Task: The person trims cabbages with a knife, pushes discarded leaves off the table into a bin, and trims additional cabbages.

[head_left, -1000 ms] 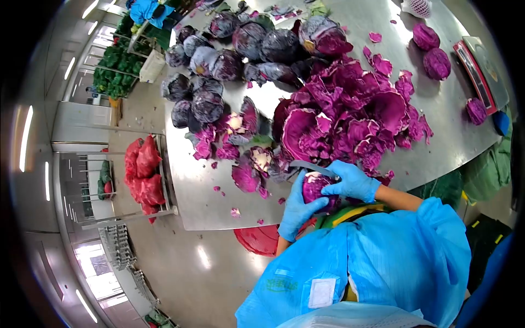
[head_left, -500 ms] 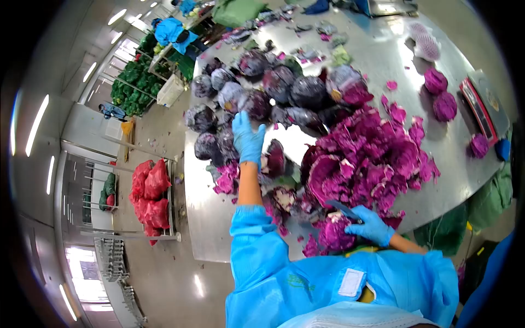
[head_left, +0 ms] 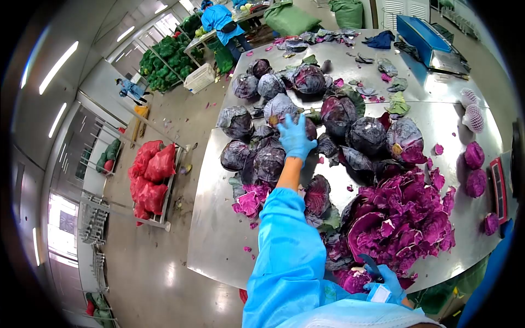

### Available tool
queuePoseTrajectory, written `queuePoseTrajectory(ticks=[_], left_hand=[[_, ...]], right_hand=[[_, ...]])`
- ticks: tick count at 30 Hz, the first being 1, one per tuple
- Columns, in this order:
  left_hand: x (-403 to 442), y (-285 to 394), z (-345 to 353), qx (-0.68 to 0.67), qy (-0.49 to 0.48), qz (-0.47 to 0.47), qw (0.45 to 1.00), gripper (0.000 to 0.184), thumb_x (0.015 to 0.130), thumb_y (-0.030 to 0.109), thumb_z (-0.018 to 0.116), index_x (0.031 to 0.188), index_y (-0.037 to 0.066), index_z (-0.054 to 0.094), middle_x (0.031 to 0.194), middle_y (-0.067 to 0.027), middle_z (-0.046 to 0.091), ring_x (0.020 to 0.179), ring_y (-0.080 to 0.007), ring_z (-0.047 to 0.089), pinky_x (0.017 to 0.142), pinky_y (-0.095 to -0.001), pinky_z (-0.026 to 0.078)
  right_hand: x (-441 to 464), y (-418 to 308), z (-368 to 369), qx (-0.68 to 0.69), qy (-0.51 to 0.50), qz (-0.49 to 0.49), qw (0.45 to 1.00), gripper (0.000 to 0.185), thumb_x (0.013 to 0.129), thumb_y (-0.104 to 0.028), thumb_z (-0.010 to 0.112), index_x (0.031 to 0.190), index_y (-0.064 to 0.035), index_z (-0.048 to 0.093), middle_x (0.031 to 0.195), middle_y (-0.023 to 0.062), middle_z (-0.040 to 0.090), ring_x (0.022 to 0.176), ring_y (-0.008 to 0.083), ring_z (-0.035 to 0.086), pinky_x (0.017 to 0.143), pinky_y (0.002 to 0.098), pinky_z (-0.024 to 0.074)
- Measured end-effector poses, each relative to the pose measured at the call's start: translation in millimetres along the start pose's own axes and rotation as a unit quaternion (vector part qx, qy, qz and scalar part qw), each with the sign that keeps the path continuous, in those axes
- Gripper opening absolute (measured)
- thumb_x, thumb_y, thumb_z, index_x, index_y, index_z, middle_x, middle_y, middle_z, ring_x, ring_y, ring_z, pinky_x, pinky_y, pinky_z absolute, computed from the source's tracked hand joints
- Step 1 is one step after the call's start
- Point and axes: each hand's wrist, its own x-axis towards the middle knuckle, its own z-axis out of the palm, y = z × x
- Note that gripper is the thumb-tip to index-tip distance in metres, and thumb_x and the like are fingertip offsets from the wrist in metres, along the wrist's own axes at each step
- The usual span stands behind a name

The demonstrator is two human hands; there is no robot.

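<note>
My left hand (head_left: 296,138), in a blue glove, stretches out over the pile of red cabbages with its fingers spread. It is over a dark red cabbage (head_left: 311,130), partly hidden beneath it; whether they touch I cannot tell. A greyish-purple cabbage (head_left: 279,107) lies just beyond the fingertips. Near the table's close edge, my gloved right hand (head_left: 389,282) is closed around a knife (head_left: 371,264) with a dark blade. Beside that hand sits a trimmed purple cabbage (head_left: 353,279) with a pale cut stem. A heap of torn purple leaves (head_left: 402,221) lies just beyond.
The metal table (head_left: 219,240) also bears several peeled cabbages (head_left: 474,155), a red-edged scale (head_left: 499,188) and foam nets (head_left: 472,118). At its far end is a blue-sided machine (head_left: 424,41). Red sacks (head_left: 149,183) stand on a cart at left; a co-worker (head_left: 221,24) works farther back.
The view has shifted, showing more of the table's far end. My left hand has reached farther across the pile, its fingers now spread wider. My right hand still holds the knife by the trimmed cabbage.
</note>
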Motion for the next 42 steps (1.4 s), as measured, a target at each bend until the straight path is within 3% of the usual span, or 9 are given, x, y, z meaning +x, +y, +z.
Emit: queuePoseTrajectory(ticks=[6,11,21,23,27,29,32,34,42], left_hand=[[-11.3,-61.2,-10.8,-0.103,0.019,-0.177,0.979,0.103,0.057,0.052,0.083,0.145,0.019,0.04,0.144,-0.025,0.04,0.12,-0.0458,0.051,0.095,-0.0535,0.048],[0.7,-130.4,-40.2,-0.072,0.066,-0.285,0.954,0.066,0.075,0.058,0.067,0.12,0.011,0.056,0.117,-0.0248,0.06,0.103,-0.0423,0.063,0.084,-0.0521,0.052],[7.2,-160.0,-100.0,-0.009,-0.084,-0.22,0.972,0.043,0.082,0.041,0.059,0.113,0.012,0.064,0.113,-0.0209,0.067,0.109,-0.0402,0.062,0.094,-0.0477,0.048],[6.9,-193.7,-82.6,-0.127,0.123,-0.294,0.939,0.04,0.086,0.034,0.054,0.118,0.009,0.056,0.108,-0.0251,0.066,0.103,-0.0434,0.063,0.088,-0.0519,0.046],[-17.2,-256.5,-136.6,0.059,-0.067,-0.331,0.939,0.08,0.088,0.033,0.055,0.155,0.018,0.013,0.129,-0.0245,0.06,0.115,-0.0388,0.061,0.098,-0.0499,0.045],[-17.9,-302.5,-162.4,-0.093,-0.069,-0.328,0.938,0.079,0.088,0.035,0.059,0.153,0.02,0.017,0.106,-0.0176,0.057,0.09,-0.031,0.058,0.077,-0.0441,0.046],[-9.2,-322.6,-210.8,-0.567,-0.128,-0.341,0.739,0.077,0.087,0.037,0.065,0.15,0.022,0.024,0.072,-0.0074,0.054,0.053,-0.0194,0.053,0.047,-0.0355,0.046],[-37.8,-243.2,-227.0,-0.469,0.106,-0.361,0.799,0.09,0.087,0.033,0.066,0.155,0.023,0.009,0.072,-0.0077,0.051,0.049,-0.0195,0.05,0.043,-0.0346,0.043],[-52.2,-235.9,-117.0,-0.113,-0.064,-0.037,0.991,0.089,0.076,0.022,0.078,0.152,0.011,0.033,0.097,-0.0135,0.067,0.077,-0.0206,0.063,0.071,-0.0332,0.054]], right_hand=[[3.5,-4.8,-1.7,0.049,-0.007,0.031,0.998,0.063,0.066,-0.029,0.09,0.116,-0.0036,0.064,0.111,0.0093,0.064,0.099,0.0178,0.061,0.085,0.0296,0.0477],[2.4,-82.5,-4.9,0.088,-0.026,0.115,0.989,0.051,0.07,0.01,0.07,0.118,-0.0006,0.056,0.126,0.0146,0.061,0.11,0.0233,0.06,0.097,0.0368,0.0459],[-0.3,-115.9,27.7,-0.106,0.025,0.058,0.992,0.06,0.066,0.006,0.073,0.123,-0.0034,0.059,0.115,0.0105,0.065,0.102,0.0226,0.06,0.092,0.0373,0.0454],[15.3,-59.3,10.5,-0.046,-0.002,0.049,0.998,0.06,0.066,0.005,0.075,0.123,-0.0032,0.059,0.114,0.0094,0.066,0.1,0.0208,0.06,0.09,0.0362,0.0456],[15.2,-46.0,3.2,-0.001,-0.016,0.023,1.0,0.055,0.07,-0.026,0.087,0.113,-0.0022,0.063,0.101,0.0056,0.063,0.093,0.0165,0.057,0.085,0.0333,0.0463],[13.5,-45.0,3.9,-0.046,-0.021,0.001,0.999,0.056,0.071,-0.03,0.086,0.113,-0.0021,0.063,0.099,0.0074,0.062,0.093,0.0179,0.058,0.085,0.0342,0.0467],[10.7,-51.8,4.3,-0.072,-0.023,-0.011,0.997,0.061,0.072,-0.042,0.085,0.115,-0.0031,0.064,0.101,0.0118,0.061,0.095,0.0226,0.059,0.086,0.036,0.0471],[10.6,-52.7,7.6,-0.086,-0.013,-0.026,0.996,0.061,0.073,-0.044,0.084,0.115,-0.0034,0.064,0.102,0.013,0.061,0.096,0.0237,0.06,0.087,0.0373,0.0472],[2.2,-51.5,12.3,-0.108,-0.015,-0.033,0.993,0.07,0.075,-0.055,0.078,0.12,-0.0037,0.061,0.105,0.0154,0.059,0.1,0.0276,0.059,0.089,0.0392,0.046]])
